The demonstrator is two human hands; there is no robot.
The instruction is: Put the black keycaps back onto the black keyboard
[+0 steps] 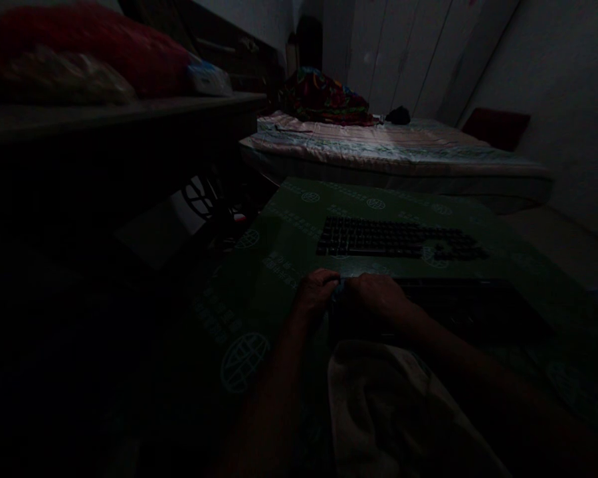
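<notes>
A dark keyboard base (pixel 478 309) lies lengthwise on the green board (pixel 279 219), in deep shadow. At its left end my left hand (pixel 319 289) is closed, thumb and fingers curled together by the corner. Close beside it my right hand (pixel 376 292) is closed over the same end, knuckles up. A small bluish patch shows between the hands; what the right fingers hold is hidden. Beyond the base, black keys (pixel 379 238) are laid out in keyboard rows, with the board's printing showing through a gap. A pale cloth (pixel 379 405) is below my wrists.
At the left stands a dark table (pixel 179 113) bearing a red bag (pixel 94 46) and a small blue-and-white pack (pixel 209 78). Behind the board is a bed (pixel 403 143) with a patterned blanket (pixel 323 96). A spoked wheel (pixel 199 198) shows under the table.
</notes>
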